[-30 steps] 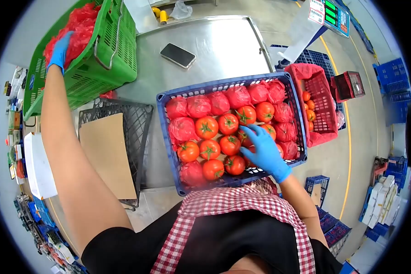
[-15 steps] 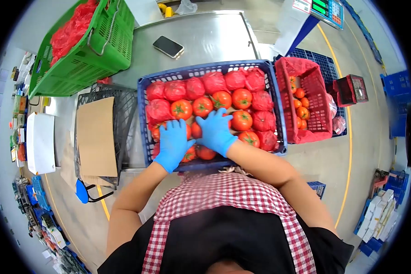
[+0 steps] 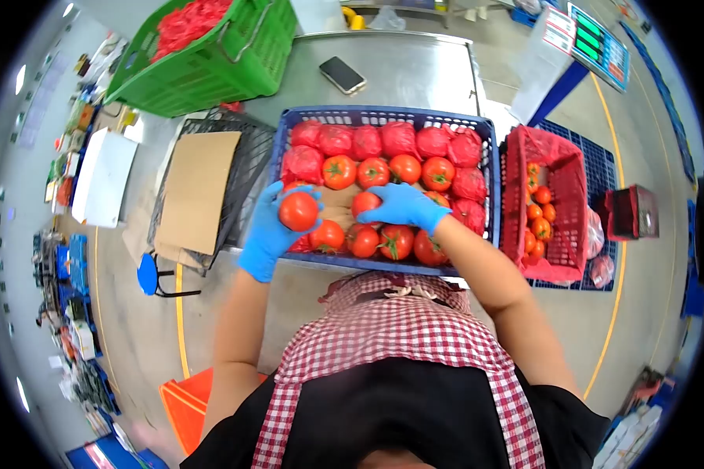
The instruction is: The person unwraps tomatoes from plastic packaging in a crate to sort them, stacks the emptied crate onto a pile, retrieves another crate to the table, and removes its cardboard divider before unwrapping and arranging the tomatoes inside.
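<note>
A red tomato (image 3: 298, 212) is in my left hand (image 3: 264, 233), whose blue-gloved fingers curl round it at the left side of the blue crate (image 3: 383, 117). My right hand (image 3: 407, 206), also in a blue glove, has its fingers closed about another tomato (image 3: 364, 205) in the middle of the crate. Several bare tomatoes lie in a row behind my hands and in another row (image 3: 396, 241) at the near side. Red-wrapped round pieces (image 3: 399, 139) line the back and right sides. Between the rows shows brown cardboard (image 3: 337, 205).
A metal table (image 3: 407, 66) bears a phone (image 3: 343, 75). At the back left stands a green basket (image 3: 203, 70) with red netting or film. Cardboard (image 3: 198, 187) lies on a black crate at left. A red crate (image 3: 555, 242) with tomatoes stands right, below a scale (image 3: 594, 47).
My left hand has lifted a tomato and moved it toward the crate's left side. My right hand has turned and closed about a tomato. The cardboard between the rows is now exposed. The view has shifted.
</note>
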A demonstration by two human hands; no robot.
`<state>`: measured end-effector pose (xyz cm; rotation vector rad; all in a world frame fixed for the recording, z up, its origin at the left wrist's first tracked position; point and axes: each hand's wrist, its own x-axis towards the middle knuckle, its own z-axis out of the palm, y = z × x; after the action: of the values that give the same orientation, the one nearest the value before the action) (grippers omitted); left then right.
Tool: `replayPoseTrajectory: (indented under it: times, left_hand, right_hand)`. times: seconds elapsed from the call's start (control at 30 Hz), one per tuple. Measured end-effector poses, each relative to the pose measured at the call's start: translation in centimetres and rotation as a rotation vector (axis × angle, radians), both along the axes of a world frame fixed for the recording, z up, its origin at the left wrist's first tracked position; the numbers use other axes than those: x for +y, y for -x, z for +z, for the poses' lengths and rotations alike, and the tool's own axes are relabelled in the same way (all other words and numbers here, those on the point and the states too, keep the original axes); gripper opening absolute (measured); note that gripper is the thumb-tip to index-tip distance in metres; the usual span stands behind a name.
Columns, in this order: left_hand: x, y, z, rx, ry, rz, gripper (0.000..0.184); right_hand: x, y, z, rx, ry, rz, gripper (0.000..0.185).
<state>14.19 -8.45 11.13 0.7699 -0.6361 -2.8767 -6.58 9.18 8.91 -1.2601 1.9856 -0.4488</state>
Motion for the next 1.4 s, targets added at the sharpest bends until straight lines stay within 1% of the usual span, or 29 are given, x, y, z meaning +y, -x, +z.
replayPoseTrajectory:
  times: [0.1, 0.13, 0.17, 0.23, 0.3, 0.33, 0.43, 0.47, 0.57, 0.6, 0.63, 0.67, 0.7, 0.73, 0.77, 0.8, 0.87, 0.97, 1.0, 1.03, 1.07, 1.1, 1.17, 1.2, 1.23, 1.3, 1.33, 1.37, 1.4]
  left_hand:
    - [0.8, 0.1, -0.7, -0.028, 0.067, -0.048, 0.040]
    - [1.6, 0.1, 0.1, -0.042, 0.317, -0.044, 0.038]
    - [1.8, 0.2, 0.5, -0.035, 0.382, -0.107, 0.039]
    - [1.2, 1.1, 1.1, -0.021, 0.514, -0.247, 0.041]
    - [-0.6, 2.3, 0.0, -0.192, 1.095, -0.616, 0.050]
    - [-1.0, 2.7, -0.6, -0.276, 1.382, -0.806, 0.055]
    - [0.4, 4.3, -1.2, -0.495, 1.687, -1.318, 0.071]
    - [0.5, 4.5, -2.0, -0.509, 1.725, -1.363, 0.079]
    - [2.2, 6.6, -0.4, -0.588, 1.827, -1.685, 0.077]
    - [2.3, 6.9, -0.6, -0.566, 1.850, -1.760, 0.077]
    - [2.4, 7.1, -1.0, -0.540, 1.879, -1.833, 0.078]
    - [2.5, 7.4, -1.3, -0.508, 1.912, -1.902, 0.078]
    - [2.4, 7.5, -1.6, -0.468, 1.888, -1.891, 0.079]
    - [2.0, 7.2, -1.8, -0.419, 1.867, -1.887, 0.080]
    - [1.5, 7.2, -2.0, -0.360, 1.854, -1.887, 0.081]
    - [1.2, 7.5, -1.7, -0.307, 1.767, -1.879, 0.080]
    - [0.6, 7.9, -1.5, -0.231, 1.596, -1.847, 0.078]
    - [0.0, 8.4, -0.7, -0.183, 1.364, -1.759, 0.071]
    - [-0.6, 8.2, -0.8, -0.191, 1.292, -1.698, 0.070]
    - [-1.0, 7.9, -0.6, -0.210, 1.217, -1.630, 0.068]
    - [-0.8, 7.7, 0.7, -0.352, 1.038, -1.497, 0.065]
    - [-0.8, 7.3, 1.3, -0.376, 0.962, -1.355, 0.066]
    - [-0.9, 6.1, 2.1, -0.420, 0.809, -1.061, 0.067]
    - [-0.9, 5.7, 2.4, -0.397, 0.832, -0.942, 0.071]
    - [-0.4, 5.8, 3.0, -0.315, 0.725, -0.835, 0.072]
    - [0.8, 5.9, 3.9, -0.157, 0.508, -0.617, 0.073]
    - [1.8, 6.5, 3.6, -0.074, 0.585, -0.476, 0.071]
    - [2.7, 7.0, 3.7, -0.088, 0.541, -0.398, 0.069]
    - [3.9, 8.1, 4.4, -0.099, 0.498, -0.317, 0.067]
  right_hand:
    - [0.8, 1.0, -1.9, -0.050, 0.103, 0.093, 0.074]
    - [0.9, 1.2, -1.8, -0.058, 0.122, 0.117, 0.075]
    - [0.9, 1.3, -1.7, -0.069, 0.142, 0.135, 0.075]
    - [0.7, 1.0, -1.5, 0.081, 0.174, 0.196, 0.071]
    - [0.7, 0.3, -1.3, 0.177, 0.216, 0.191, 0.067]
    - [0.5, 0.2, -1.7, 0.165, 0.240, 0.166, 0.064]
    - [-0.6, 0.3, -2.0, 0.180, 0.119, 0.116, 0.061]
    - [-0.6, 0.6, -1.8, 0.118, 0.116, 0.102, 0.060]
    - [-0.5, 2.8, -3.6, -0.266, 0.216, -0.065, 0.059]
    - [0.5, 2.8, -2.2, -0.645, 0.292, -0.295, 0.057]
    - [1.7, 3.8, 0.0, -1.026, 0.264, -0.388, 0.053]
    - [3.1, 4.8, 0.0, -1.275, 0.306, -0.477, 0.053]
    - [4.6, 5.9, -0.1, -1.523, 0.354, -0.569, 0.052]
    - [6.2, 7.1, -0.1, -1.692, 0.477, -0.513, 0.052]
    - [7.7, 8.0, 0.2, -1.717, 0.541, -0.524, 0.053]
    - [9.6, 8.8, 0.5, -1.738, 0.611, -0.541, 0.053]
    - [14.1, 10.1, 1.5, -1.730, 0.699, -0.626, 0.055]
    - [21.1, 11.6, 1.1, -1.506, 0.887, -1.045, 0.056]
    - [23.6, 12.7, -0.5, -1.427, 1.001, -1.181, 0.057]
    - [26.5, 14.3, -3.1, -1.498, 1.028, -1.248, 0.058]
    - [29.0, 15.0, -4.4, -1.343, 0.981, -1.379, 0.059]
    - [31.0, 15.8, -5.8, -1.189, 0.927, -1.492, 0.060]
    - [35.1, 17.5, -12.8, -0.515, 0.774, -1.604, 0.062]
    - [35.9, 17.2, -14.1, -0.341, 0.587, -1.622, 0.064]
    - [36.9, 16.9, -15.3, -0.170, 0.395, -1.628, 0.067]
    - [38.6, 17.9, -20.5, -0.146, 0.141, -1.491, 0.070]
    - [38.6, 18.3, -21.1, -0.067, -0.027, -1.393, 0.062]
    - [38.1, 18.1, -21.8, -0.053, 0.035, -1.433, 0.060]
    - [37.5, 18.2, -22.4, -0.298, 0.276, -1.690, 0.059]
